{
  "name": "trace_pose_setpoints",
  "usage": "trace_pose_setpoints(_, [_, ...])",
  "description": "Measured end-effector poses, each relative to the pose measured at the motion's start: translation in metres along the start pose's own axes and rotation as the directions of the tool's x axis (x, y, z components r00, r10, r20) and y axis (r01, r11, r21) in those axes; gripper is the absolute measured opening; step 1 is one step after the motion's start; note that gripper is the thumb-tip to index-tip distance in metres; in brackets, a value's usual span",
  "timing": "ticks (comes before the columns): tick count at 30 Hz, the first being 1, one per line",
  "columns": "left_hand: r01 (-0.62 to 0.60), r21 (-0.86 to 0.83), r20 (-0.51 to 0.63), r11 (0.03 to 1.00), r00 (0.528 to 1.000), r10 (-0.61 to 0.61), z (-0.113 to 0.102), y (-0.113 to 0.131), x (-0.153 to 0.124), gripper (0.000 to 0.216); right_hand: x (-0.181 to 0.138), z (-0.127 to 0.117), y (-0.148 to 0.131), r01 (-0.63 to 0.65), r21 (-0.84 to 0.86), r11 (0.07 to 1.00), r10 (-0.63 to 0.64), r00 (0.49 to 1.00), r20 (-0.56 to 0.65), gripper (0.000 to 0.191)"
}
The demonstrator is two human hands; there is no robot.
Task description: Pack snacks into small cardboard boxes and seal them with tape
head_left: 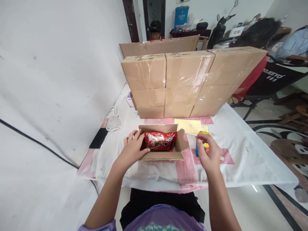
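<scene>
In the head view an open cardboard box [161, 156] sits in front of me, flaps up, with a red shiny food packet [160, 141] lying inside. My left hand [132, 149] grips the box's left end, its thumb over the near edge and fingers over the far corner. To the right of the box, my right hand [209, 150] is closed on a tape dispenser [206, 146] with blue, yellow and orange parts. Its fingers hide much of the dispenser. Behind the box lies a yellow sheet of paper [189, 126].
Taped cardboard boxes [184, 86] form a wall across the table's back. At left lie a black phone [98, 138] and a white perforated fly swatter [114, 123], beside the white wall. A person in red [251, 78] sits beyond the boxes at right.
</scene>
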State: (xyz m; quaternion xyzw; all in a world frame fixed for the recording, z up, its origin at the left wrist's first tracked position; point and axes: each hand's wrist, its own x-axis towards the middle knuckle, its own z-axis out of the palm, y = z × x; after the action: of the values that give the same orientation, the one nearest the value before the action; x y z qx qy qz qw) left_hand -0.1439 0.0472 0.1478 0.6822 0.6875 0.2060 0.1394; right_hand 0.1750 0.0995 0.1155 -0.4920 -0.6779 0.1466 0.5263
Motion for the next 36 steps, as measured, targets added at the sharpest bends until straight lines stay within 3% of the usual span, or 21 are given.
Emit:
trace_pose_setpoints(3, [0.065, 0.151, -0.077, 0.986, 0.996, -0.054, 0.002, -0.009, -0.005, 0.049, -0.005, 0.005, -0.002, -0.017, 0.010, 1.000, 0.016, 0.993, 0.119, 0.020])
trace_pose_setpoints(5, [0.095, 0.068, -0.187, 0.993, 0.979, -0.081, 0.001, -0.025, -0.012, 0.051, -0.009, 0.008, 0.001, -0.066, 0.046, 0.997, 0.056, 0.982, 0.181, 0.023])
trace_pose_setpoints(7, [0.127, -0.117, -0.266, 0.985, 0.952, -0.154, 0.002, -0.047, -0.022, 0.063, -0.013, 0.014, 0.006, -0.126, 0.120, 0.985, 0.094, 0.965, 0.245, 0.028])
trace_pose_setpoints(9, [0.121, -0.327, -0.177, 0.937, 0.966, -0.187, 0.009, -0.069, -0.034, 0.089, -0.018, 0.023, 0.011, -0.168, 0.215, 0.962, 0.089, 0.939, 0.333, 0.035])
trace_pose_setpoints(11, [0.083, -0.466, 0.000, 0.881, 0.996, -0.094, 0.020, -0.086, -0.046, 0.114, -0.023, 0.034, 0.015, -0.180, 0.283, 0.942, 0.042, 0.900, 0.433, 0.040])
trace_pose_setpoints(13, [0.012, -0.508, 0.100, 0.861, 0.994, 0.045, 0.033, -0.095, -0.055, 0.129, -0.027, 0.046, 0.018, -0.183, 0.298, 0.937, 0.009, 0.865, 0.502, 0.042])
trace_pose_setpoints(15, [-0.055, -0.488, 0.108, 0.871, 0.987, 0.122, 0.044, -0.096, -0.060, 0.133, -0.029, 0.054, 0.020, -0.200, 0.279, 0.939, 0.021, 0.845, 0.535, 0.041])
trace_pose_setpoints(21, [-0.174, -0.340, 0.075, 0.924, 0.974, 0.212, 0.046, -0.087, -0.059, 0.120, -0.019, 0.063, 0.029, -0.169, 0.199, 0.965, 0.044, 0.858, 0.512, 0.036])
trace_pose_setpoints(24, [-0.169, -0.296, 0.096, 0.940, 0.974, 0.206, 0.039, -0.082, -0.058, 0.109, -0.006, 0.067, 0.032, -0.262, 0.134, 0.956, 0.164, 0.852, 0.497, 0.075])
trace_pose_setpoints(26, [-0.135, -0.298, 0.036, 0.945, 0.988, 0.153, 0.037, -0.077, -0.055, 0.069, 0.006, 0.071, 0.028, -0.316, 0.190, 0.930, 0.179, 0.837, 0.517, 0.088])
trace_pose_setpoints(28, [-0.084, -0.349, -0.086, 0.933, 0.995, 0.058, 0.037, -0.072, -0.049, 0.031, 0.018, 0.076, 0.020, -0.313, 0.317, 0.895, 0.114, 0.849, 0.517, 0.075])
trace_pose_setpoints(32, [0.063, -0.412, -0.234, 0.909, 0.957, -0.173, 0.042, -0.063, -0.033, 0.025, 0.026, 0.078, 0.008, -0.233, 0.388, 0.892, 0.011, 0.868, 0.496, 0.035])
trace_pose_setpoints(34, [0.068, -0.320, -0.302, 0.945, 0.938, -0.170, 0.044, -0.054, -0.029, 0.034, 0.019, 0.075, 0.010, -0.179, 0.325, 0.928, -0.022, 0.847, 0.531, 0.042])
trace_pose_setpoints(36, [-0.009, -0.147, -0.373, 0.989, 0.927, -0.047, 0.046, -0.040, -0.028, 0.032, 0.008, 0.072, 0.015, -0.136, 0.270, 0.953, -0.037, 0.833, 0.551, 0.046])
